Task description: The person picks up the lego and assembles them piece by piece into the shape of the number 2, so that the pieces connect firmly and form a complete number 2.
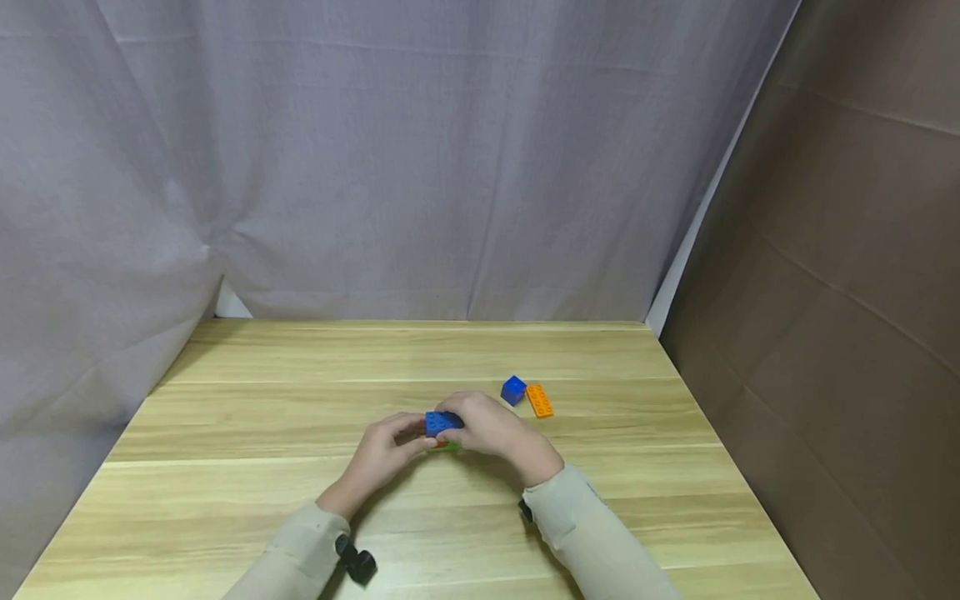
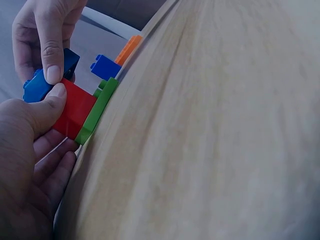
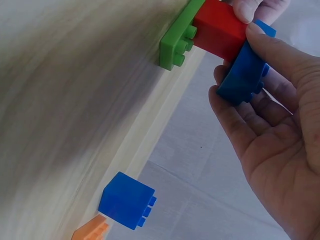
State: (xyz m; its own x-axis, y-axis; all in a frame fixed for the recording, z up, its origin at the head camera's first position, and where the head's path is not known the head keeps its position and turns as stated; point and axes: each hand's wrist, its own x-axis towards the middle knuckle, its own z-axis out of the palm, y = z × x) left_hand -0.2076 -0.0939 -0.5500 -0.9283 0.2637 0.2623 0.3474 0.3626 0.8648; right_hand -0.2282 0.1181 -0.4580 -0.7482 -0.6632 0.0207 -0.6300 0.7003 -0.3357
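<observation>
with the small stack as the centre of the clock in the head view, your left hand (image 1: 380, 457) comes in at about 8 o'clock and your right hand (image 1: 486, 427) at 3 o'clock. your left hand grasps the red block (image 2: 77, 109), its thumb laid on one face and fingers curved round the far side. your right hand pinches the blue studded brick (image 1: 433, 423) between thumb and fingers, right against the top of the red block, and the brick sticks out past the block toward your right palm; you cannot tell from these views whether the two are pressed fully together. under the red block sits a flat green studded plate (image 2: 98, 112), reaching out beyond it with bare studs showing, low at the wooden tabletop (image 1: 300, 367).

at 2 o'clock from the stack, well apart from your fingers, a blue cube-shaped brick (image 1: 513, 391) stands on the wood. just beyond it, between 2 and 3 o'clock, lies a flat orange studded plate (image 1: 540, 401), studs up. your pale sleeves (image 1: 603, 529) run off toward 4 and 8 o'clock, a grey curtain (image 1: 360, 167) hangs at 12, and a brown curtain (image 1: 840, 250) at 2
</observation>
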